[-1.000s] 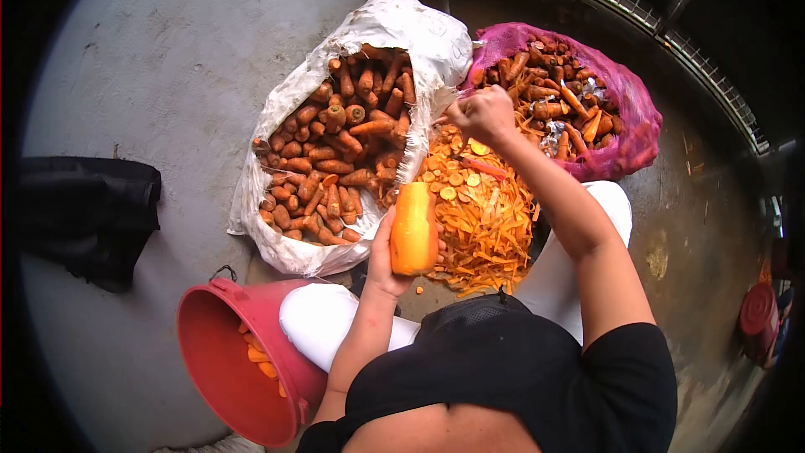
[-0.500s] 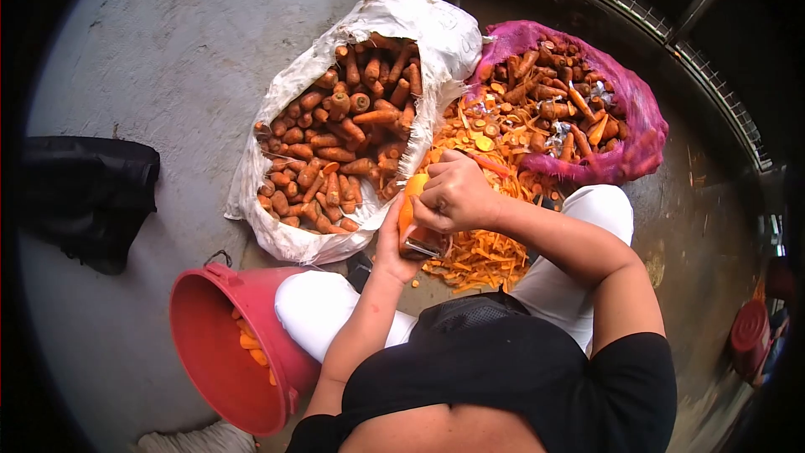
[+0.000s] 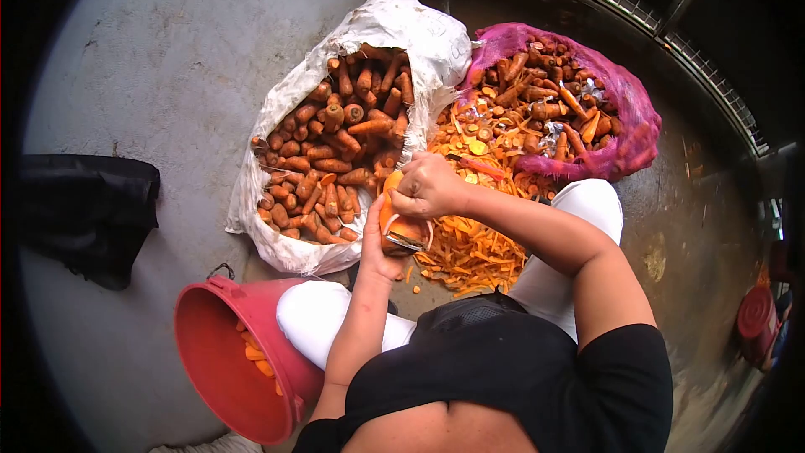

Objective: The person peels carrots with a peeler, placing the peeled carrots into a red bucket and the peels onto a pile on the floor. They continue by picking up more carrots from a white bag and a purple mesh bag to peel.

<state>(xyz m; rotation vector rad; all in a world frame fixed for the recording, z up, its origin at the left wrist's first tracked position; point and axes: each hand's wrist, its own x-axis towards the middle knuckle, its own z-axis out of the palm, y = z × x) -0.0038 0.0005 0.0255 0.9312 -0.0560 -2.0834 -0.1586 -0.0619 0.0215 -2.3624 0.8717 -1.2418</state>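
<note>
My left hand [image 3: 377,245] is closed around a partly peeled carrot [image 3: 391,220], bright orange with its tip pointing away from me. Closed over a peeler is my right hand [image 3: 429,186]; the metal blade of the peeler [image 3: 406,240] lies against the near part of the carrot, with a thin strip of peel curling beside it. Most of the peeler's handle is hidden by my fingers. Below and beyond my hands spreads a heap of carrot peels [image 3: 470,256]. A knife with a red handle [image 3: 481,169] rests on the peels just right of my right hand.
An open white sack [image 3: 277,126] full of unpeeled carrots lies ahead. Right of it is a pink mesh sack [image 3: 641,130] with carrots and scraps. A tilted red bucket [image 3: 197,361] holds several peeled carrots at my left. Black cloth [image 3: 92,210] lies farther left.
Both hands, with the carrot and peeler, have shifted slightly left in view. The peeler blade stays near the carrot's near end, and a curl of peel now shows beside it.
</note>
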